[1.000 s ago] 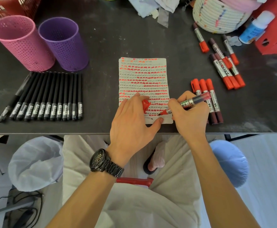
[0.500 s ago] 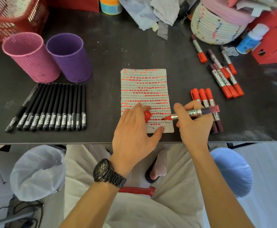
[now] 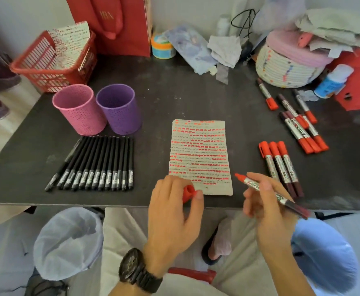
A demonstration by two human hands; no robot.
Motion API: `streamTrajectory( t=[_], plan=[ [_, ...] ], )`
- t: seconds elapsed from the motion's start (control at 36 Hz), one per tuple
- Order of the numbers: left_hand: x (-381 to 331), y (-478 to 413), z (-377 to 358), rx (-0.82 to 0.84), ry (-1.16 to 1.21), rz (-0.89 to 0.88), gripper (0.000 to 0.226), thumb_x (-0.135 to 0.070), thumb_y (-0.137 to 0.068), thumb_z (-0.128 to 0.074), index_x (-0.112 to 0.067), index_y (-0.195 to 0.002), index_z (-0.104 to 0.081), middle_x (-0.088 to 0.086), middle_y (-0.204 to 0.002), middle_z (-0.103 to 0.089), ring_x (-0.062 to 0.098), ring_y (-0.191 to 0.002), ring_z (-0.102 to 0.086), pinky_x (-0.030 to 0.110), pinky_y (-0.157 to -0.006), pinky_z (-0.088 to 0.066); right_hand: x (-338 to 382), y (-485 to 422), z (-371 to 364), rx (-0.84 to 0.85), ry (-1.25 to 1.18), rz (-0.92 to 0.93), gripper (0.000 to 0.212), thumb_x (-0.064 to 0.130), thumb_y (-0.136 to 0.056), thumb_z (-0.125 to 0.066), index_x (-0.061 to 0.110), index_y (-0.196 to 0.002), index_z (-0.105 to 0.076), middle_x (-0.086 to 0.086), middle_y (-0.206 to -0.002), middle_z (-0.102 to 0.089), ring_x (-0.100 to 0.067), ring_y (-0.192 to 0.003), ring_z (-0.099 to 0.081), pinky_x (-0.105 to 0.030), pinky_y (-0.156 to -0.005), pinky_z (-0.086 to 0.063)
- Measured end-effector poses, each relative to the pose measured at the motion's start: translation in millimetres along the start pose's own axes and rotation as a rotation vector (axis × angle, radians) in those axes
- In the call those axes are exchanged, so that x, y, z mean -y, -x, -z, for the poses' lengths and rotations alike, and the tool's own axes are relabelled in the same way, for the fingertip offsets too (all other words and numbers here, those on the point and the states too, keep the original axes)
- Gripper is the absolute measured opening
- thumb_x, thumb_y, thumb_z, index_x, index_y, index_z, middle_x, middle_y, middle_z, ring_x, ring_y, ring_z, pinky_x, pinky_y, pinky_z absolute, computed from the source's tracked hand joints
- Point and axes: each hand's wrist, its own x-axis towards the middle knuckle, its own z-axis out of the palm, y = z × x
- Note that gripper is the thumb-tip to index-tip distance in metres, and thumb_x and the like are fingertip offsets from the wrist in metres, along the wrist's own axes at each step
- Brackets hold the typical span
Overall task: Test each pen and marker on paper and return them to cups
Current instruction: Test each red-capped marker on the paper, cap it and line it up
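Red marker [image 3: 250, 182] now lifted off paper [image 3: 199, 150]; left hand [image 3: 172, 212] still pinches cap [image 3: 188, 192].

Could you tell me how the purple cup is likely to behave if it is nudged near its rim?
The purple cup looks perforated and thin-walled, so probably light. It stands tall and seems empty, so a push near the rim may tip it; lying down, its round wall would likely roll.

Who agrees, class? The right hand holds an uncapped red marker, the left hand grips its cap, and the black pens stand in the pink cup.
One error: in the head view the black pens lie in a row on the table before the pink cup. The right hand holds the uncapped red marker, the left hand its cap.
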Motion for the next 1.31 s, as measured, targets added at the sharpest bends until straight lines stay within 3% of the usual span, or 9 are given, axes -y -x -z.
streamTrajectory(
  t=[0.11, 0.19, 0.25, 0.31, 0.42, 0.56, 0.83, 1.11, 1.31],
  plan=[
    [2, 34, 17, 0.087, 0.120, 0.146, 0.017, -0.044, -0.101, -0.047, -0.037, -0.114, -0.056, -0.024, -0.097, -0.049, 0.001, -0.086, -0.056, 0.007, -0.073, -0.038, -10, 39, 10, 0.168, -0.342, -0.182, 0.039, 0.043, -0.091, -0.064, 0.011, -0.113, -0.071, -0.020, -0.081, -0.066, -0.026, -0.048, -0.054, -0.024, -0.047, -0.045],
    [11, 61, 22, 0.263, 0.128, 0.231, 0.038, -0.047, -0.102, -0.044, -0.042, -0.139, -0.049, -0.023, -0.089, -0.049, 0.003, -0.082, -0.056, 0.008, -0.072, -0.039, -18, 67, 6, 0.058, -0.417, -0.342, 0.017, 0.024, -0.092, -0.055, 0.018, -0.091, -0.070, -0.020, -0.071, -0.066, -0.024, -0.041, -0.050, -0.021, -0.041, -0.042],
    [18, 77, 21, 0.412, 0.133, 0.306, 0.053, -0.057, -0.099, -0.040, -0.052, -0.151, -0.031, -0.018, -0.078, -0.049, 0.008, -0.071, -0.055, 0.015, -0.064, -0.042, -26, 82, 1, -0.054, -0.411, -0.492, 0.028, 0.022, -0.098, -0.051, 0.022, -0.076, -0.068, -0.016, -0.065, -0.066, -0.019, -0.038, -0.047, -0.019, -0.037, -0.038],
    [23, 90, 20, 0.492, 0.112, 0.337, 0.057, -0.067, -0.094, -0.034, -0.064, -0.149, -0.017, -0.015, -0.073, -0.052, 0.009, -0.063, -0.055, 0.023, -0.060, -0.046, -32, 92, -3, -0.124, -0.394, -0.610, 0.036, 0.024, -0.100, -0.050, 0.020, -0.068, -0.067, -0.013, -0.062, -0.065, -0.016, -0.036, -0.044, -0.019, -0.035, -0.035],
    [24, 107, 17, 0.402, 0.154, 0.400, 0.043, -0.079, -0.087, -0.039, -0.068, -0.125, -0.024, -0.023, -0.088, -0.065, 0.005, -0.068, -0.065, 0.026, -0.063, -0.054, -39, 102, 0, -0.171, -0.380, -0.718, 0.032, 0.023, -0.100, -0.050, 0.012, -0.072, -0.061, -0.011, -0.058, -0.063, -0.014, -0.034, -0.042, -0.020, -0.034, -0.034],
    [26, 110, 15, 0.413, 0.289, 0.530, 0.042, -0.082, -0.082, -0.046, -0.054, -0.109, -0.032, -0.010, -0.088, -0.070, 0.015, -0.070, -0.068, 0.047, -0.062, -0.057, -38, 100, 2, -0.156, -0.319, -0.725, 0.043, 0.027, -0.098, -0.054, 0.020, -0.058, -0.068, -0.008, -0.058, -0.061, -0.012, -0.039, -0.045, -0.020, -0.037, -0.034],
    [24, 105, 21, 0.459, 0.253, 0.477, 0.026, -0.070, -0.086, -0.048, -0.064, -0.111, -0.047, -0.031, -0.109, -0.061, -0.001, -0.098, -0.063, 0.012, -0.075, -0.049, -34, 92, -2, -0.132, -0.143, -0.588, 0.029, 0.037, -0.088, -0.064, 0.022, -0.062, -0.060, -0.012, -0.054, -0.058, -0.013, -0.041, -0.047, -0.021, -0.038, -0.036],
    [23, 103, 19, 0.503, 0.171, 0.361, 0.024, -0.068, -0.093, -0.044, -0.059, -0.114, -0.052, -0.032, -0.107, -0.061, 0.000, -0.090, -0.062, 0.005, -0.071, -0.043, -40, 102, -9, -0.061, -0.040, -0.549, 0.048, 0.048, -0.079, -0.066, 0.001, -0.080, -0.058, -0.012, -0.056, -0.063, -0.014, -0.041, -0.050, -0.021, -0.039, -0.038],
    [22, 97, 20, 0.544, 0.160, 0.279, 0.026, -0.049, -0.098, -0.054, -0.040, -0.121, -0.063, -0.024, -0.100, -0.062, 0.003, -0.079, -0.058, 0.008, -0.069, -0.039, -37, 103, -6, 0.139, -0.021, -0.532, 0.031, 0.050, -0.083, -0.070, 0.021, -0.073, -0.067, -0.010, -0.061, -0.065, -0.015, -0.047, -0.055, -0.023, -0.043, -0.043]
  ],
)
